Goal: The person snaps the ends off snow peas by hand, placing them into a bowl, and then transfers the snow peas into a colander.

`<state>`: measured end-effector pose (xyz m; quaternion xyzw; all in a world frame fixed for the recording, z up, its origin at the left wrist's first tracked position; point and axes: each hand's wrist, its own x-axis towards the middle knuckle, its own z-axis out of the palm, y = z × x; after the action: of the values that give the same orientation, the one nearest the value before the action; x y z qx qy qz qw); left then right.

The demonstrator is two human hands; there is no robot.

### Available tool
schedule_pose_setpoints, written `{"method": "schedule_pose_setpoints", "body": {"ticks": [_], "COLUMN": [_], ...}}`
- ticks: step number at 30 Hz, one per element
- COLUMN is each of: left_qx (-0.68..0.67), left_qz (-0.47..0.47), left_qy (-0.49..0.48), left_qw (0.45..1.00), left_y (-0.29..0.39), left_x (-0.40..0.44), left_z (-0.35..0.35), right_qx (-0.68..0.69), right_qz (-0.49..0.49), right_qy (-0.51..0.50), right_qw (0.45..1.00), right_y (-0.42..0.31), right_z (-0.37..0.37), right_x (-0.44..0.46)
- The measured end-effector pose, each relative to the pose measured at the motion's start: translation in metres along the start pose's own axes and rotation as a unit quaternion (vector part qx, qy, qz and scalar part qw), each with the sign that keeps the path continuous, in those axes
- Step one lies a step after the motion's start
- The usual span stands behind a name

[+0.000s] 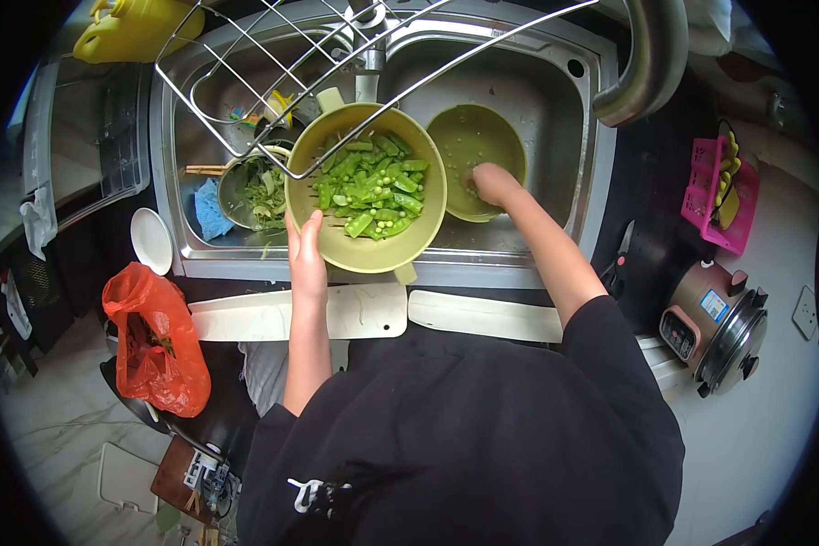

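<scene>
My left hand (307,255) grips the near left rim of a light green colander (337,250), which is tilted over the sink. Cut green pea pods (373,187) and loose round peas lie inside it. My right hand (496,185) reaches into a green bowl (510,141) in the right basin. Small peas are scattered in that bowl. The right fingers are curled downward and partly hidden, so what they hold cannot be made out.
A wire rack (246,68) overhangs the steel sink (555,118). The left basin has a pot of leafy scraps (266,193) and a blue cloth (211,211). A red bag (159,350), scissors (622,253), a pink basket (701,196) and an electric cooker (705,314) stand around.
</scene>
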<state>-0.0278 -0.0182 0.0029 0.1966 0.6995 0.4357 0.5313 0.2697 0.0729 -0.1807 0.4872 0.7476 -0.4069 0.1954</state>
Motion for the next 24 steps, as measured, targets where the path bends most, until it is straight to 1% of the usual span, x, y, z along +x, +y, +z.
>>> {"method": "schedule_pose_setpoints", "body": {"ticks": [2,6,8,11,12,14,18,20,24], "left_qx": [0.0,0.005,0.005,0.01,0.007,0.004,0.001,-0.004,-0.001], "left_qz": [-0.002,0.01,0.011,0.015,0.012,0.011,0.023,0.025,0.024], "left_qy": [0.001,-0.003,-0.003,-0.007,-0.005,-0.003,-0.007,-0.01,-0.006], "left_qw": [1.0,1.0,1.0,1.0,1.0,1.0,1.0,1.0,1.0], "left_y": [0.0,-0.004,-0.004,-0.003,-0.003,-0.002,-0.001,0.0,0.001], "left_x": [0.0,0.001,0.001,0.0,0.0,-0.001,-0.001,-0.001,-0.003], "left_z": [0.0,-0.002,-0.002,-0.002,-0.002,-0.001,-0.001,-0.001,0.0], "right_qx": [-0.017,-0.001,-0.009,0.014,0.014,-0.032,-0.029,0.043,0.093], "right_qz": [-0.045,-0.042,-0.036,-0.048,-0.048,-0.052,-0.038,-0.104,-0.074], "right_qy": [0.022,0.004,-0.051,-0.023,-0.022,-0.023,-0.043,0.037,0.055], "right_qw": [0.999,0.999,0.998,0.998,0.999,0.998,0.998,0.993,0.991], "right_y": [0.009,0.003,-0.004,-0.011,-0.013,-0.016,-0.028,-0.027,-0.041], "right_z": [0.015,0.016,0.011,0.016,0.018,0.022,0.013,0.021,0.022], "right_x": [0.004,0.0,-0.001,-0.005,-0.004,-0.001,-0.007,-0.006,-0.014]}}
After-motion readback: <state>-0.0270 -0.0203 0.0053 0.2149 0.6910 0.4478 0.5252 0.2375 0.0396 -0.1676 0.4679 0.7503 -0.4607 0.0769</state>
